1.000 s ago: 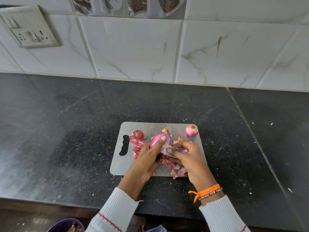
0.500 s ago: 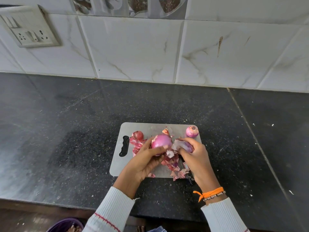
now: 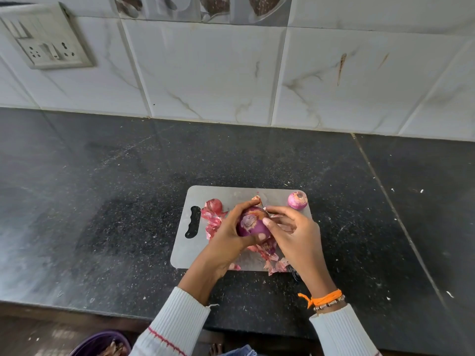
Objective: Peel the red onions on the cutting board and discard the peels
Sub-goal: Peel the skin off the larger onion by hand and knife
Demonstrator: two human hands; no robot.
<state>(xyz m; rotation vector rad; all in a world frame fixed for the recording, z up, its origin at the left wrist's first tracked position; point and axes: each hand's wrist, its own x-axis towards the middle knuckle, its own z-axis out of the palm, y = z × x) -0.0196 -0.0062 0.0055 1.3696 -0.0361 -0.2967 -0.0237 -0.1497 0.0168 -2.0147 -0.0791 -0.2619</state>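
now both hands, left (image 3: pixel 226 235) and right (image 3: pixel 295 232), clasp the onion (image 3: pixel 253 222), turned cut end up since earlier

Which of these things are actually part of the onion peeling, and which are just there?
Part of the job: red onion in the left hand and right hand; small peeled onion; unpeeled onion; loose pink peels; grey cutting board; purple bin.

Just there: white wall socket; orange wrist thread.

Count: 3 red onions — one held (image 3: pixel 253 222), one small peeled at the metal cutting board's (image 3: pixel 231 194) far right corner (image 3: pixel 297 200), one far left (image 3: pixel 214 205). 1 board, 2 hands, 1 purple bin (image 3: pixel 100 343).
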